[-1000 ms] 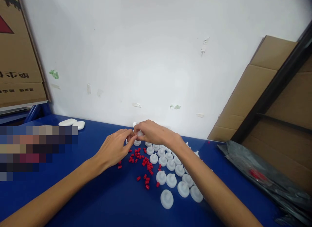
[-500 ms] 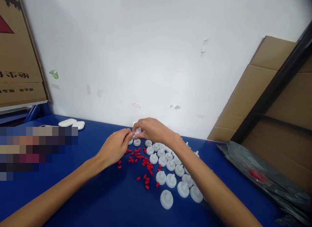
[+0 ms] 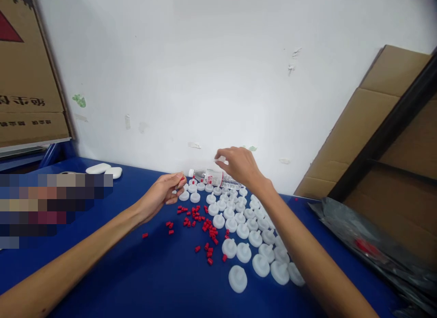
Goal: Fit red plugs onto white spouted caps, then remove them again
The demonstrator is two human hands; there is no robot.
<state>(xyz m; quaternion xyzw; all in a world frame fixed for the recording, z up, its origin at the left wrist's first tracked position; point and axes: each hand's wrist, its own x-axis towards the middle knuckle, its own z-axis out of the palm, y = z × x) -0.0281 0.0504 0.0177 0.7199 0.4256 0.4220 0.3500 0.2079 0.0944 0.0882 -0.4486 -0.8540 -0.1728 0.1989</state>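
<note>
My left hand [image 3: 165,189] is closed in a pinch on a small red cap [image 3: 183,178], left of the white parts. My right hand [image 3: 241,165] is raised in front of the wall, above the bottle. Its thumb and fingers are curled together, with something pale at the tips that I cannot make out. Many round white caps with short spouts [image 3: 242,230] spread over the table below my right forearm. Loose red caps [image 3: 206,225] are scattered between my arms. At the back, a few white caps carry red tips [image 3: 202,182].
A clear plastic bottle [image 3: 208,177] lies on its side by the wall. White oval objects [image 3: 98,168] rest at the back left of the blue table [image 3: 136,272]. Grey plastic bags [image 3: 362,236] and cardboard [image 3: 362,113] stand at right. A cardboard box [image 3: 34,81] is at left.
My hands were together at the back of the white caps and have moved apart. The right one has lifted to the right, uncovering the bottle. My left hand has turned, showing red at its fingertips.
</note>
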